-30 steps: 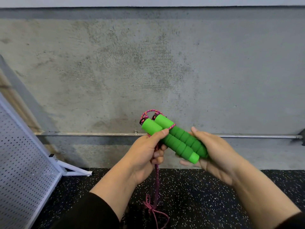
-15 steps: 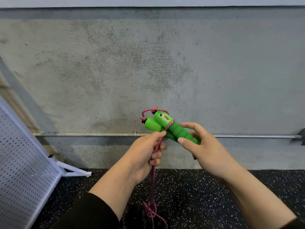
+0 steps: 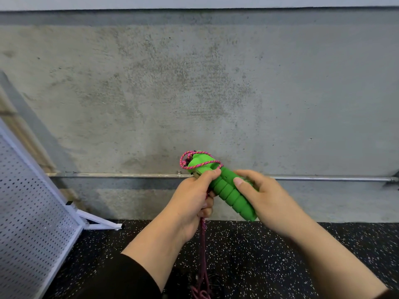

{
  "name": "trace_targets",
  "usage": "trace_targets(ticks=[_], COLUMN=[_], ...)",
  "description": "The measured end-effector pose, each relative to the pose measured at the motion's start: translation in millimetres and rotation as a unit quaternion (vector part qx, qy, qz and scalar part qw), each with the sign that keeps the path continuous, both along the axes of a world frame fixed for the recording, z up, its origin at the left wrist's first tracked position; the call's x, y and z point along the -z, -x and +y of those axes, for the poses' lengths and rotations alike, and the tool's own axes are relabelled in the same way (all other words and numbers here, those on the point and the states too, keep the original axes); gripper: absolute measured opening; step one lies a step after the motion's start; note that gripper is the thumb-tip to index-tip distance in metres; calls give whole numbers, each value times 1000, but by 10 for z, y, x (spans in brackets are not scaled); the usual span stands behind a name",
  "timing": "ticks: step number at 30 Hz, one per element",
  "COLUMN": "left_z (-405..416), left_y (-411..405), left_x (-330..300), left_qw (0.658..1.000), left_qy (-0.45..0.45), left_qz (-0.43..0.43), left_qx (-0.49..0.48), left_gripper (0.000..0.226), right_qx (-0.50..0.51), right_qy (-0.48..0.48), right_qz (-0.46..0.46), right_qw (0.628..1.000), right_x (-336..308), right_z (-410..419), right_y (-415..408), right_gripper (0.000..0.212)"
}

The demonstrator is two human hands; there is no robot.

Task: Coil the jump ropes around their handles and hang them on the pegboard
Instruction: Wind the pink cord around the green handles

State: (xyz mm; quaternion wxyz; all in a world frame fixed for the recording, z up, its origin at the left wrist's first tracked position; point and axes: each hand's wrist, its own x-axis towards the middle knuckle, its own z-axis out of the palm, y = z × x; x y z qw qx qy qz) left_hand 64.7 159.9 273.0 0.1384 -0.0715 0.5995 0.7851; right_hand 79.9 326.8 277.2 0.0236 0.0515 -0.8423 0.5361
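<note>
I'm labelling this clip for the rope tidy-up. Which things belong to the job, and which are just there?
Job: green handles, pink rope, pegboard, left hand, right hand.
Just there: metal pipe, concrete wall, speckled floor.

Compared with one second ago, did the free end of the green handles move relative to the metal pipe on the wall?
Yes. The green handles swung: their free end has dropped further below the metal pipe, nearly to the floor edge, while the rope end stays above it.

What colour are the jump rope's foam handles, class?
Bright green: the handles, held in the right hand, show best in the head view.
</note>
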Motion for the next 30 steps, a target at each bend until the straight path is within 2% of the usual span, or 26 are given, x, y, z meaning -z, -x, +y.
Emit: trace_targets(ticks=[3,6,8,10,11,14,16,18,20,22,24,26,27,29,30], left_z=[21,42,45,34,24,-11,-23,-20,-12,-5,-6,-19,-30,-46,-49], left_y=[-8,-7,-9,-7,-2,19,29,40,45,36,17,7,8,14,16], left_x=[-7,5,7,-7,-18,-27,-10,4,10,5,3,0,-4,-1,3], left_qw=[1000,999,999,998,998,998,998,998,998,998,998,999,999,999,999], left_qy=[-2,5,12,13,11,20,28,31,30,28,23,16,14,17,20], left_qz=[12,35,51,64,67,64,59,50,34,20,13,14,17,19,17], left_qx=[-16,-25,-10,11,16,16,16,22,32,46,50,44,42,43,44], left_gripper=[26,27,26,24,24,27,28,29,30,30,31,29,28,26,27], right_qx=[-23,-14,-11,-39,-63,-124,-101,-57,-25,-17,-27,-52,-64,-68,-61], right_qy=[36,122,237,355,372,333,292,210,118,31,-37,-40,-3,46,39], right_qz=[-14,-62,-146,-236,-260,-248,-205,-134,-60,10,53,55,37,6,5], right_qw=[999,990,961,904,889,901,929,967,991,999,998,996,997,997,997], right_x=[-18,-29,-42,-78,-94,-72,-30,-7,-10,-1,16,-4,-31,-62,-66], right_z=[12,-18,-41,-32,-17,-5,-19,-17,-21,-29,-28,-40,-56,-72,-70], right_y=[4,-23,-49,-82,-97,-124,-110,-82,-61,-46,-39,-70,-86,-93,-82], right_gripper=[16,14,20,32,38,37,30,30,39,46,44,28,25,34,36])
